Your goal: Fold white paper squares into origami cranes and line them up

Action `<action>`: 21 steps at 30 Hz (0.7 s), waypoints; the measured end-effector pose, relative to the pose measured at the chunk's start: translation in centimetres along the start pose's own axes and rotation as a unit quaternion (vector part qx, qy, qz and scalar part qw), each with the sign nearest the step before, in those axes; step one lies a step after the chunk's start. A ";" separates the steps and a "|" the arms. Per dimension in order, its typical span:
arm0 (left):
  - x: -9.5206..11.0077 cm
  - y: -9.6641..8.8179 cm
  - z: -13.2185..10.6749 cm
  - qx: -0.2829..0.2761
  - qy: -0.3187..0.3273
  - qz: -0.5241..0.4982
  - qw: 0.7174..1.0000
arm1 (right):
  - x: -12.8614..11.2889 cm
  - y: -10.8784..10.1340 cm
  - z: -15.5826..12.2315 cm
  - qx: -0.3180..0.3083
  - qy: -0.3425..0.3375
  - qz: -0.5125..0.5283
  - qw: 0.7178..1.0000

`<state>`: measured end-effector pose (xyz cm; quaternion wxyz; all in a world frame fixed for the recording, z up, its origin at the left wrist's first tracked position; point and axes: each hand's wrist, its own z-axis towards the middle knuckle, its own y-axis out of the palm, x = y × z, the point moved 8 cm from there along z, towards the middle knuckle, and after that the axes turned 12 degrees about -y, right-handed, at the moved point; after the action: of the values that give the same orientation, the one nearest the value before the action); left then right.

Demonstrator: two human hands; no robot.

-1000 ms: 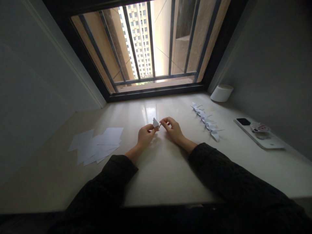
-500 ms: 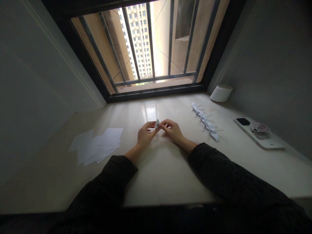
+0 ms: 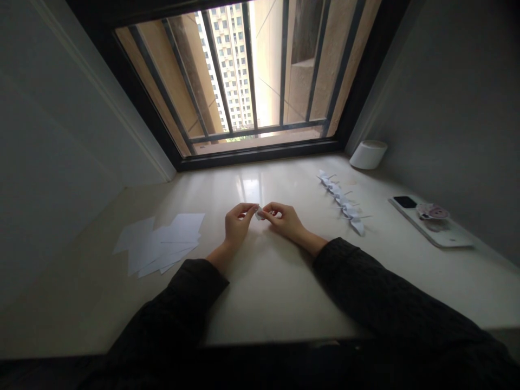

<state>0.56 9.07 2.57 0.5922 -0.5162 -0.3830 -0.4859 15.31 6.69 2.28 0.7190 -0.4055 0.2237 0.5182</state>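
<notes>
A small folded piece of white paper [image 3: 259,214] is pinched between my two hands over the middle of the sill. My left hand [image 3: 238,222] grips its left side with thumb and forefinger. From the other side, the thumb and fingers of my right hand [image 3: 283,219] hold it too. Fingertips cover much of the paper, so its exact folded shape is hard to make out. To the right stands a slanting row of several folded paper cranes [image 3: 342,201]. Loose white paper sheets [image 3: 170,238] lie overlapping on the left.
A white phone [image 3: 436,230] with a round grip on its back lies at the right. Behind it, a white cup-like object [image 3: 368,155] stands by the wall. The barred window [image 3: 260,157] closes off the far side of the pale sill [image 3: 268,303].
The folded paper has turned and sits slightly lower, its upright point no longer showing. My left hand has shifted a little left, with its thumb now raised to the paper's upper edge.
</notes>
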 end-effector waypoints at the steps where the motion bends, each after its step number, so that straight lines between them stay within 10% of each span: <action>1: 0.0 0.0 0.0 0.002 0.002 0.002 1.000 | 0.2 0.1 0.0 -0.001 0.002 0.001 1.000; 21: -1.2 -0.4 0.5 0.022 -0.015 -0.040 0.999 | 3.6 -0.1 -0.4 0.045 0.128 0.092 0.986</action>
<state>-0.04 9.82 1.59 0.5774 -0.4945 -0.4230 -0.4931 16.73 8.36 -0.57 0.6512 -0.4136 0.3733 0.5153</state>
